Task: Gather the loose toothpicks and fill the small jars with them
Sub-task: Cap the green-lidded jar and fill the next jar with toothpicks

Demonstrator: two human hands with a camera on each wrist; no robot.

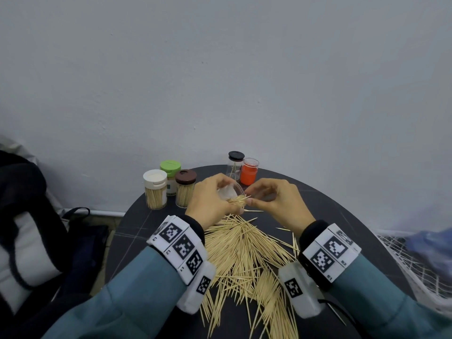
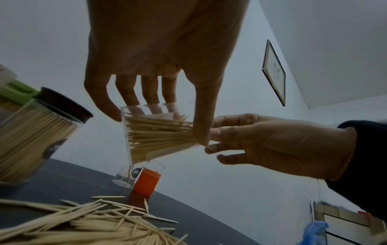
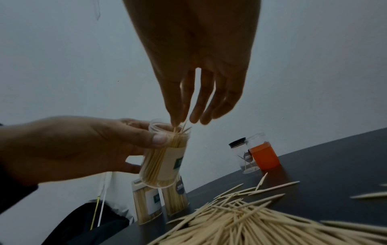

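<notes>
Over matte black table [image 1: 342, 206], left hand [image 1: 210, 201] grips clear cylindrical jar [image 3: 165, 159].

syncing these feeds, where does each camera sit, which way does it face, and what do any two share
Head: worn on the head, looks forward and down at the table; both hands and sleeves show.
Left wrist: under the left hand, looks along the fingers at the open jar.
Right wrist: under the right hand, looks toward the same jar.
Shared: both wrist views show the orange jar.
</notes>
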